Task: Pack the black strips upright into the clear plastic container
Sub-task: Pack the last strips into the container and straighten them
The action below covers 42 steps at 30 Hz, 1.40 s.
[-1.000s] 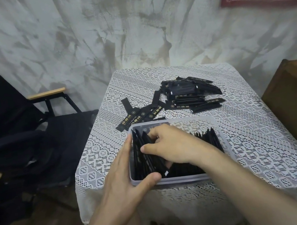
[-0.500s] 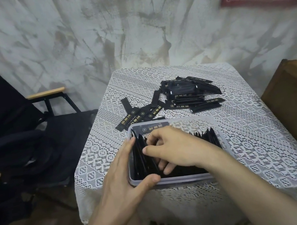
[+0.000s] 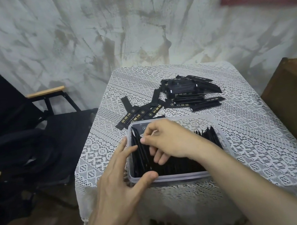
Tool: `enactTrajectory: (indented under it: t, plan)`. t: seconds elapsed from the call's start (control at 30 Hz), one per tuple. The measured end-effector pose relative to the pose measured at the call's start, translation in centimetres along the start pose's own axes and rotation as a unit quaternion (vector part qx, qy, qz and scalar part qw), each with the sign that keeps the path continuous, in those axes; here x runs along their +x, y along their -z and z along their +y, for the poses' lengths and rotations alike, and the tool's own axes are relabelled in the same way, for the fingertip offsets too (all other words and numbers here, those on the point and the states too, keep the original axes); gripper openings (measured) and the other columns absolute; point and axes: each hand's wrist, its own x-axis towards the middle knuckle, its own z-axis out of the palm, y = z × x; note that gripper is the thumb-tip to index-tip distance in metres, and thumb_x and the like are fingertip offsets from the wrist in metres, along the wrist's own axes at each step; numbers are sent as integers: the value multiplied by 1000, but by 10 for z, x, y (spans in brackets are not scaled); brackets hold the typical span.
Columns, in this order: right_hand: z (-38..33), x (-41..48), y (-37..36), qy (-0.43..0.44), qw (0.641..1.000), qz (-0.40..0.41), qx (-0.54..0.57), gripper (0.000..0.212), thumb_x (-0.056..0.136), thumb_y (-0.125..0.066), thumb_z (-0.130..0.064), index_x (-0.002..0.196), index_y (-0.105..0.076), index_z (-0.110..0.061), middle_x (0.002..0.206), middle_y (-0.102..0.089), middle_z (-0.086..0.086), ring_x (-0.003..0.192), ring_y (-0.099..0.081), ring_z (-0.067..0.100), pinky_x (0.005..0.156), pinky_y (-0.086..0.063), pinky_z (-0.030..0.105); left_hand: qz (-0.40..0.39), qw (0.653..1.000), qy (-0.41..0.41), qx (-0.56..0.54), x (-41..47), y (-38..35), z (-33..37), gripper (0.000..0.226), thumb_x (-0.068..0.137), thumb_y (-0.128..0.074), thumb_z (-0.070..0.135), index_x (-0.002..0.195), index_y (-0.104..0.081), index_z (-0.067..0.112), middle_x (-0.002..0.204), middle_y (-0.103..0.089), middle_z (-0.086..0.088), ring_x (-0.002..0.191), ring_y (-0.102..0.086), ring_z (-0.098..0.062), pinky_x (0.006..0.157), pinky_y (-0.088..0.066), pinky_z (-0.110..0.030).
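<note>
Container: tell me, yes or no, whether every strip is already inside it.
No: a pile of strips lies on the table behind the container.

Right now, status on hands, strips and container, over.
Left hand braces clear plastic container at near-left corner. Right hand pinches upright black strips inside, left end. Loose strips piled behind it, not in the way.

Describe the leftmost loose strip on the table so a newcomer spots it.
On the lace-covered table, look just beyond the clear container, where loose strips lie flat. The target strip is the one farthest left. It shows no gold marks and points at the wall, while its neighbours slant rightward.
</note>
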Motion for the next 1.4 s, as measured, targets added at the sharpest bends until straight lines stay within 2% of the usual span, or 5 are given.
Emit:
enactTrajectory:
  t: [0.27, 0.47, 0.8, 1.13, 1.4]
  plan:
    - [-10, 14, 5, 7, 996, -53, 66, 45, 100, -63, -9, 142, -46, -8, 94, -59, 12, 56, -66, 17, 55, -60, 28, -8, 999, -28, 17, -1, 5, 7, 62, 74, -49, 92, 128, -52, 63, 156, -36, 32, 134, -34, 22, 100, -32, -13]
    - [-11, 11, 11, -2, 991, -106, 80, 54, 99, -62, -6, 149, -41, -8, 84, -61, 12, 57, -64, 19, 56, -59, 27, -11, 999, -25, 18, -3, 6, 6, 71, 75, -51, 90, 132, -61, 48, 156, -39, 29, 136, -37, 16, 102, -25, 2]
    - [-8, 11, 10, 17, 994, -86, 73, 43, 101, -60, -8, 142, -47, -4, 86, -61, 12, 57, -65, 15, 57, -60, 24, -3, 998, -57, 39, 1, 2, 8, 58, 83, -44, 85, 133, -54, 56, 160, -32, 27, 122, -58, -5, 83, -52, -34]
    - [-8, 19, 23, 64, 996, -64, -9, 24, 101, -58, -4, 125, -64, -4, 105, -65, 17, 75, -63, 13, 60, -60, 24, -27, 996, -64, 52, 2, 0, 4, 56, 87, -36, 85, 127, -57, 52, 162, -24, 24, 123, -52, -3, 76, -50, -37]
    - [-15, 63, 80, 73, 996, 26, -48, 11, 98, -64, -4, 105, -72, -1, 87, -72, 12, 66, -66, 18, 55, -59, 26, -24, 996, -65, 52, 4, 0, 7, 52, 86, -37, 85, 121, -58, 53, 162, -25, 22, 126, -48, 1, 73, -47, -34]
